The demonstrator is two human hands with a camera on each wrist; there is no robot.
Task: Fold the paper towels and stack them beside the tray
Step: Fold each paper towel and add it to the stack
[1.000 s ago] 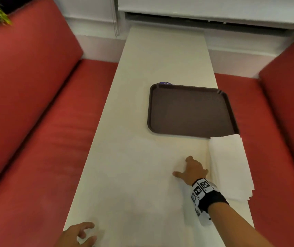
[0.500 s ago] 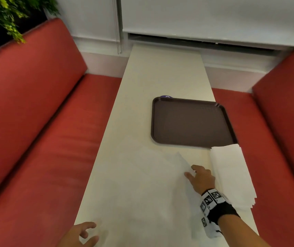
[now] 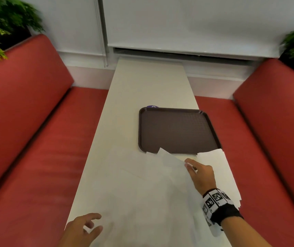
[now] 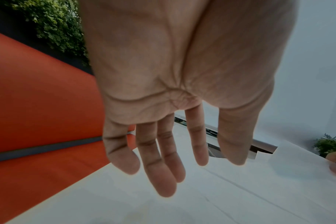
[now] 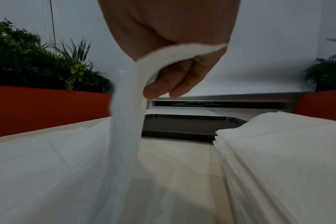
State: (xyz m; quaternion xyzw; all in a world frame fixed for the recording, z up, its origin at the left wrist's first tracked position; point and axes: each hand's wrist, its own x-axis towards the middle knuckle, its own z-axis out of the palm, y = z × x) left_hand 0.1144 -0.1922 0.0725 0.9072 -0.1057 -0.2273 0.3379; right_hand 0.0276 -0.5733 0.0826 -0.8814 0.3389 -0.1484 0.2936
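Right hand [image 3: 201,173] pinches lifted edge of paper towel [image 3: 142,189], left of folded stack [image 3: 219,168] near tray [image 3: 176,131]. Left hand [image 3: 82,230] hovers, fingers spread, relaxed.

Dim, soft indoor light; blurred, warped edges.

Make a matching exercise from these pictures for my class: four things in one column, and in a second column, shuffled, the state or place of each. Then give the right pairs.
Column one:
1. left hand
2. right hand
3. tray
4. stack of folded paper towels

Column two:
A. lies on the table, with nothing resting inside it except a towel corner over its near rim
B. pinches the lifted edge of a paper towel
C. lies at the tray's near right corner, by the table's right edge
D. fingers relaxed, holding nothing, near the table's left edge

Pairs: 1-D, 2-B, 3-A, 4-C
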